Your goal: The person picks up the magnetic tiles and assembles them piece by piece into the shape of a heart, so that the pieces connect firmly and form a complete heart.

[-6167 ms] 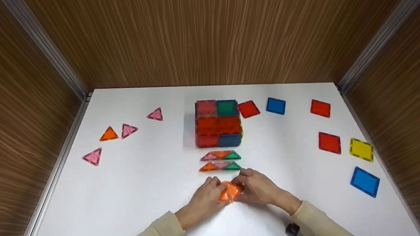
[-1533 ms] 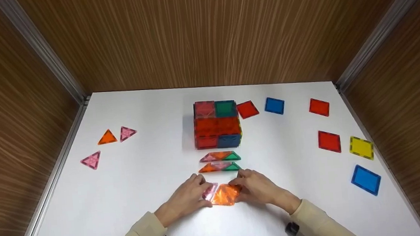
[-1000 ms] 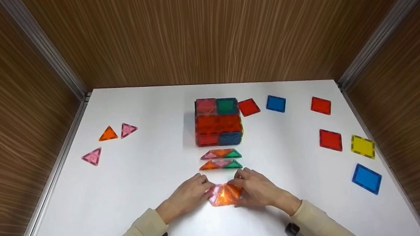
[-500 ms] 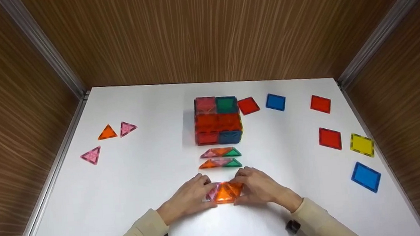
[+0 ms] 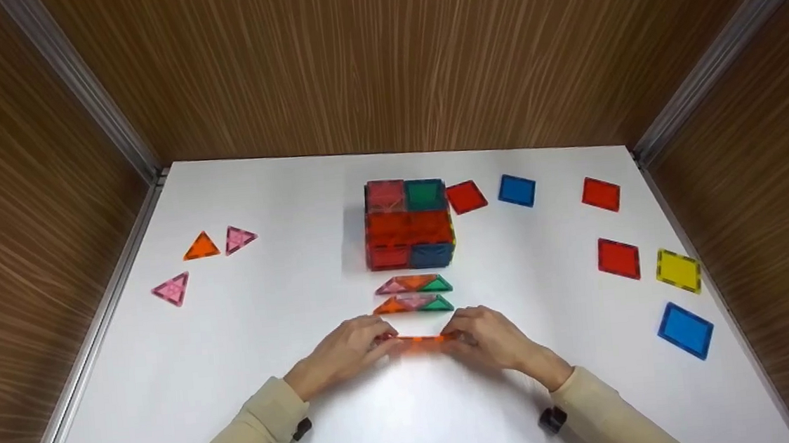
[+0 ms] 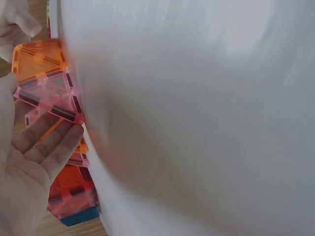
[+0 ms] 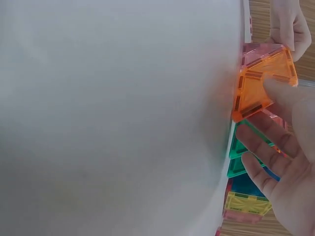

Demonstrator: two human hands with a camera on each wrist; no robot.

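Note:
Both hands pinch a strip of triangular magnetic tiles, which stands on its long edge and shows edge-on in the head view. My left hand holds its pink end tile, fingers behind and below. At the other end, the thumb of my right hand presses an orange tile with the fingers behind. A second orange tile forms the middle. Just beyond stand two similar strips, a nearer one and a farther one, each mixing orange, pink and green triangles.
A box of magnetic tiles stands behind the strips. Loose triangles lie at left, including an orange one and a pink one. Square tiles lie at right, among them a yellow one and a blue one. Wood-patterned panels surround the white table.
The pink triangle left of the box has been brought over and joined to the orange tiles. Since half a second ago, the strip has tipped from lying nearly flat to upright, both hands turning with it.

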